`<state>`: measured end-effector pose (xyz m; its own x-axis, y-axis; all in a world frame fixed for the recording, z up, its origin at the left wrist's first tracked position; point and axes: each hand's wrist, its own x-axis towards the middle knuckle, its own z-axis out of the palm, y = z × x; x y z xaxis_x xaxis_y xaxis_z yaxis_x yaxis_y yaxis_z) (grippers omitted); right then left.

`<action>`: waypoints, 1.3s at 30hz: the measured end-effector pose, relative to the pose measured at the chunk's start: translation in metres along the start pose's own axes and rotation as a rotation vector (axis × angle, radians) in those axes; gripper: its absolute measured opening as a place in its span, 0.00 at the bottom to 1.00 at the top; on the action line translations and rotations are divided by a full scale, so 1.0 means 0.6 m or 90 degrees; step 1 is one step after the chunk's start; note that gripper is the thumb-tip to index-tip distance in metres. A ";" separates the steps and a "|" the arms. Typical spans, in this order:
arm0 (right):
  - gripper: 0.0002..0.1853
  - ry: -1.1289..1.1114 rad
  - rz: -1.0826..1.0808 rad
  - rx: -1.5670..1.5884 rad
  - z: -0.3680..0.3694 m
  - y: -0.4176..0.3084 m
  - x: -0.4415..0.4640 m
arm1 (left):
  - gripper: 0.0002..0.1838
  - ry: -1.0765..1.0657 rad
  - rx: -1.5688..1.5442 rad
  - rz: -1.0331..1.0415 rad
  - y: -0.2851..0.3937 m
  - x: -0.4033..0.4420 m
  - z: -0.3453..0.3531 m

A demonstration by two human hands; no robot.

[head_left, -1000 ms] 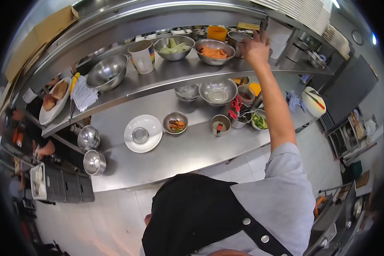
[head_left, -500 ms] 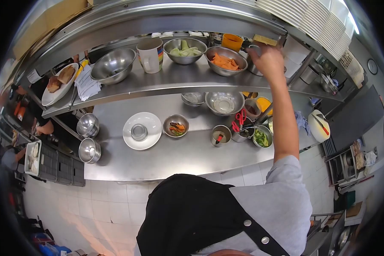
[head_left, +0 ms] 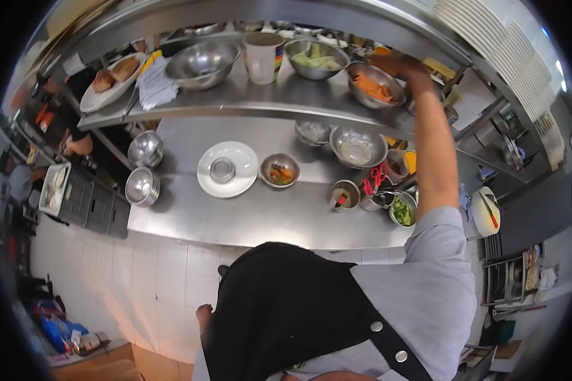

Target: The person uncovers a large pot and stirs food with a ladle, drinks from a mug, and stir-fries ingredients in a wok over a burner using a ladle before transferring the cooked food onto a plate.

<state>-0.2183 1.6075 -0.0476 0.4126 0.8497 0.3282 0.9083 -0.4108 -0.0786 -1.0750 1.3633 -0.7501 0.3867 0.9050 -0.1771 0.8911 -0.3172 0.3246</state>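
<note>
My right hand (head_left: 400, 65) reaches over the shelf, behind the steel bowl of orange slices (head_left: 374, 90), close to an orange container (head_left: 381, 52); its fingers are dim and partly hidden. My left hand (head_left: 204, 312) hangs low at my side, beside the black apron, with its fingers too small to read. Left of the orange slices is a bowl of pale green pieces (head_left: 316, 61), then a striped white container (head_left: 262, 59). On the counter below, a white plate (head_left: 241, 181) bears a small round metal ring (head_left: 222, 169), beside a small bowl of cut vegetables (head_left: 280, 170).
Stacked steel bowls (head_left: 143, 187) stand at the counter's left end. Red-handled scissors (head_left: 375, 176) rise from a container near a bowl of greens (head_left: 403, 209). The metal shelf (head_left: 235, 108) spans above the counter. Another person's hand (head_left: 78, 145) shows at the far left.
My right hand has moved from beside the steel pot to behind the orange slices. The view has shifted, and my left hand now shows more clearly low at my side.
</note>
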 end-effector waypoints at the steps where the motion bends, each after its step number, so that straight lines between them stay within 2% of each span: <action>1: 0.49 -0.011 0.019 -0.009 0.003 -0.001 -0.001 | 0.09 -0.008 -0.021 -0.035 0.005 -0.021 0.010; 4: 0.51 -0.029 0.058 -0.023 0.001 -0.003 0.004 | 0.10 -0.012 -0.100 -0.147 0.018 -0.074 0.032; 6: 0.52 -0.035 0.076 -0.025 -0.006 -0.010 0.003 | 0.11 -0.011 -0.120 -0.180 0.027 -0.096 0.038; 7: 0.56 -0.066 0.089 -0.009 -0.035 -0.051 -0.030 | 0.11 -0.010 -0.125 -0.185 0.031 -0.102 0.042; 10: 0.55 -0.013 0.072 -0.053 -0.022 -0.033 -0.020 | 0.12 -0.004 -0.135 -0.184 0.041 -0.107 0.051; 17: 0.56 0.008 0.091 -0.049 -0.004 -0.023 -0.015 | 0.15 0.047 -0.155 -0.138 0.040 -0.062 0.059; 19: 0.52 0.019 0.115 -0.088 -0.022 -0.041 -0.034 | 0.15 0.056 -0.150 -0.108 0.039 -0.026 0.063; 21: 0.51 0.070 0.104 -0.079 -0.031 -0.037 -0.031 | 0.15 -0.006 -0.047 -0.068 0.028 -0.018 0.046; 24: 0.50 0.201 0.068 -0.026 -0.036 -0.026 -0.031 | 0.13 -0.033 0.000 -0.055 0.046 -0.001 0.008; 30: 0.49 0.460 -0.016 0.104 -0.068 -0.004 -0.037 | 0.08 -0.083 -0.007 -0.084 0.036 -0.013 0.007; 31: 0.48 0.483 -0.028 0.121 -0.073 -0.004 -0.043 | 0.07 -0.056 -0.062 -0.140 0.029 -0.010 0.015; 33: 0.48 0.510 -0.050 0.150 -0.085 -0.006 -0.052 | 0.07 0.066 -0.369 -0.369 0.053 0.019 -0.007; 35: 0.47 0.520 -0.069 0.174 -0.094 -0.007 -0.062 | 0.08 0.203 -0.556 -0.446 0.109 0.067 -0.084; 36: 0.47 0.514 -0.077 0.185 -0.097 -0.010 -0.069 | 0.11 0.202 -0.518 -0.399 0.110 0.108 -0.105; 38: 0.46 0.494 -0.091 0.202 -0.103 -0.017 -0.081 | 0.11 0.284 -0.428 -0.199 0.153 0.187 -0.183; 39: 0.46 0.473 -0.097 0.209 -0.108 -0.021 -0.086 | 0.12 0.271 -0.442 -0.186 0.203 0.228 -0.252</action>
<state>-0.2554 1.5475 -0.0025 0.2354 0.4016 0.8851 0.9719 -0.0931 -0.2163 -0.9494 1.4912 -0.5942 -0.0804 0.9965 -0.0244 0.5409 0.0642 0.8386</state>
